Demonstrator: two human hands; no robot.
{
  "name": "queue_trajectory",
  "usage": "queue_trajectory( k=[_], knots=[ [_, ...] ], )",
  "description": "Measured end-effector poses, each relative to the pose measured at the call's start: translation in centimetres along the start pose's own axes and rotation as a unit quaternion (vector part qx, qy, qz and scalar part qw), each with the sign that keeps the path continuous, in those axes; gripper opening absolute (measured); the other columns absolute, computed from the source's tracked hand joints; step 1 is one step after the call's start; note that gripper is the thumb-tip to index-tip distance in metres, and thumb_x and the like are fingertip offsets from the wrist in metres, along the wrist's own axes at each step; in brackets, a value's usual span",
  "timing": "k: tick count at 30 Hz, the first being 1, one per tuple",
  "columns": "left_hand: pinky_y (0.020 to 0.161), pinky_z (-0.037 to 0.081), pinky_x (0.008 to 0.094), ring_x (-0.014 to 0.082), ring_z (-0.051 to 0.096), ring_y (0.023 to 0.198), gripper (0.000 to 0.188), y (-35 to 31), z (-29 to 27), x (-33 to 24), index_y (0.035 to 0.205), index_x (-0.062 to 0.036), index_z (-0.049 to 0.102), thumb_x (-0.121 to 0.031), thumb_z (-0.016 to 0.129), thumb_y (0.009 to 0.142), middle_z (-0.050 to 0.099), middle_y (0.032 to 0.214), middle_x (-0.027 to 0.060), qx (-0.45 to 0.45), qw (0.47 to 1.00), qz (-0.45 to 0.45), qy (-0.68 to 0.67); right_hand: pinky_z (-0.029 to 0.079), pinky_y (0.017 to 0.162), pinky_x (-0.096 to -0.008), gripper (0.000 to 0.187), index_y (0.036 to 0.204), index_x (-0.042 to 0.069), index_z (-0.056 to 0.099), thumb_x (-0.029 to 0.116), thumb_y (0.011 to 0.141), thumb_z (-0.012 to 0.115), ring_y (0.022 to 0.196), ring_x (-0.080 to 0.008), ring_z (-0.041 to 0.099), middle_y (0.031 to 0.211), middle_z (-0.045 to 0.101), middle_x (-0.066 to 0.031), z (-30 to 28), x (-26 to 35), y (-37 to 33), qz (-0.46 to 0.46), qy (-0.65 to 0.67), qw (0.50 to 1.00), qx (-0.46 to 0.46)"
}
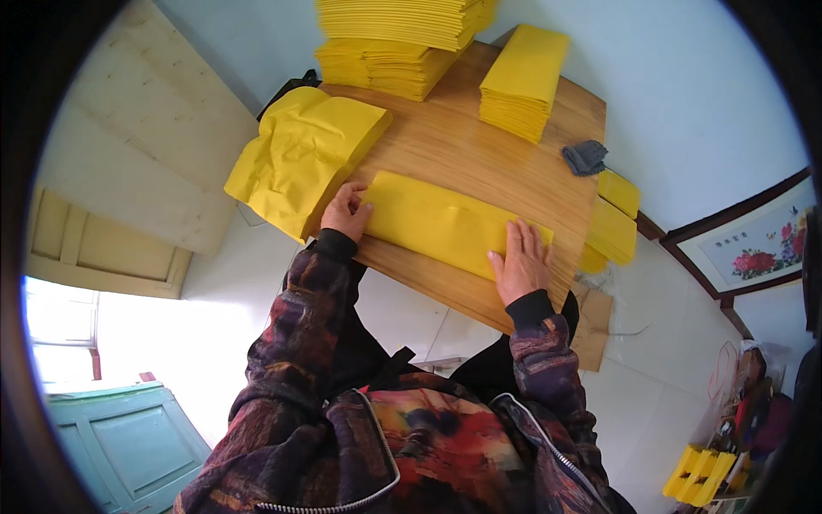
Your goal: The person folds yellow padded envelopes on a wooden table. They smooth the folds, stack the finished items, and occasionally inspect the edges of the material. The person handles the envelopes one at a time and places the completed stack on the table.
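**Folding yellow paper: one bundle under the hands, many already stacked**

On the wooden table (pixel 479 163) a long folded bundle of yellow paper (pixel 445 221) lies across the near edge, in front of the person. The left hand (pixel 345 211) rests on its left end, with the fingers bent over the edge of the paper, pressing and not gripping it. The right hand (pixel 519 261) lies flat and open on the right end, palm down, fingers spread.

It seems the fold of this bundle is nearly made and is being pressed flat. To the left, a crumpled pile of loose yellow sheets (pixel 304 154) hangs partly over the table edge; I judge these are not yet folded. At the far side stand tall stacks of folded yellow paper (pixel 398 38), and one more neat stack (pixel 522 81) is on the right part of the table, well apart from the hands. Some more folded yellow pieces (pixel 612 223) are beside the right edge of the table. A small grey cloth (pixel 585 158) lies near that edge.

So much work looks finished, and the loose pile remains.
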State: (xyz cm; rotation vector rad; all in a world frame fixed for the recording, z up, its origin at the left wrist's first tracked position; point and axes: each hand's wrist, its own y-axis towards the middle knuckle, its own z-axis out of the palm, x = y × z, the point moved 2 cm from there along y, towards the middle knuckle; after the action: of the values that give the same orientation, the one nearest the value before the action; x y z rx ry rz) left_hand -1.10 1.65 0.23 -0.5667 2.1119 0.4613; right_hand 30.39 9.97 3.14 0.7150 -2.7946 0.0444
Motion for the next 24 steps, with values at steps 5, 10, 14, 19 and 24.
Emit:
queue_trajectory(
  k=[5, 10, 14, 19, 24],
  knots=[
    [0.061, 0.044, 0.0241, 0.0092, 0.047, 0.064, 0.037, 0.4, 0.4, 0.9, 0.114, -0.0068, 0.058, -0.010, 0.069, 0.078, 0.049, 0.072, -0.0024, -0.007, 0.997, -0.002, -0.076, 0.027, 0.106, -0.0573, 0.059, 0.133, 0.007, 0.044, 0.032, 0.084, 0.066, 0.132, -0.0325, 0.036, 0.139, 0.043, -0.0103, -1.1, -0.8, 0.2, -0.011, 0.019, 0.999, -0.023],
    [0.061, 0.044, 0.0215, 0.0071, 0.048, 0.065, 0.043, 0.2, 0.1, 0.6, 0.117, -0.0045, 0.056, -0.005, 0.070, 0.076, 0.051, 0.079, -0.0018, 0.003, 0.997, 0.011, -0.071, 0.037, 0.097, -0.0498, 0.060, 0.127, 0.006, 0.050, 0.031, 0.077, 0.072, 0.119, -0.0323, 0.046, 0.128, 0.051, -0.0105, -2.6, -1.9, 1.3, -0.008, 0.020, 1.000, 0.006],
    [0.067, 0.041, 0.0186, 0.0055, 0.046, 0.072, 0.051, 0.2, 0.0, 0.7, 0.125, -0.0024, 0.052, 0.000, 0.069, 0.077, 0.048, 0.083, -0.0031, 0.050, 0.992, -0.035, -0.112, 0.041, 0.094, -0.0459, 0.064, 0.125, 0.006, 0.051, 0.031, 0.072, 0.075, 0.115, -0.0332, 0.049, 0.123, 0.053, -0.0112, -4.0, -3.3, 1.9, 0.017, 0.009, 0.998, 0.054],
    [0.062, 0.043, 0.0184, 0.0051, 0.047, 0.065, 0.050, 0.5, 0.1, 1.4, 0.122, -0.0033, 0.052, 0.002, 0.069, 0.075, 0.051, 0.084, -0.0008, 0.048, 0.990, -0.012, -0.135, 0.044, 0.092, -0.0436, 0.065, 0.122, 0.006, 0.053, 0.031, 0.067, 0.076, 0.112, -0.0353, 0.050, 0.120, 0.053, -0.0146, -4.2, -5.5, 1.5, -0.009, 0.048, 0.999, 0.023],
    [0.062, 0.042, 0.0177, 0.0044, 0.046, 0.065, 0.049, 0.6, 0.0, 1.9, 0.122, -0.0041, 0.053, 0.002, 0.068, 0.076, 0.051, 0.087, -0.0005, 0.056, 0.990, -0.014, -0.131, 0.045, 0.091, -0.0416, 0.059, 0.112, 0.004, 0.057, 0.030, 0.063, 0.077, 0.108, -0.0363, 0.051, 0.112, 0.054, -0.0167, -4.1, -6.8, 1.6, 0.013, 0.082, 0.995, 0.062]
  ],
)
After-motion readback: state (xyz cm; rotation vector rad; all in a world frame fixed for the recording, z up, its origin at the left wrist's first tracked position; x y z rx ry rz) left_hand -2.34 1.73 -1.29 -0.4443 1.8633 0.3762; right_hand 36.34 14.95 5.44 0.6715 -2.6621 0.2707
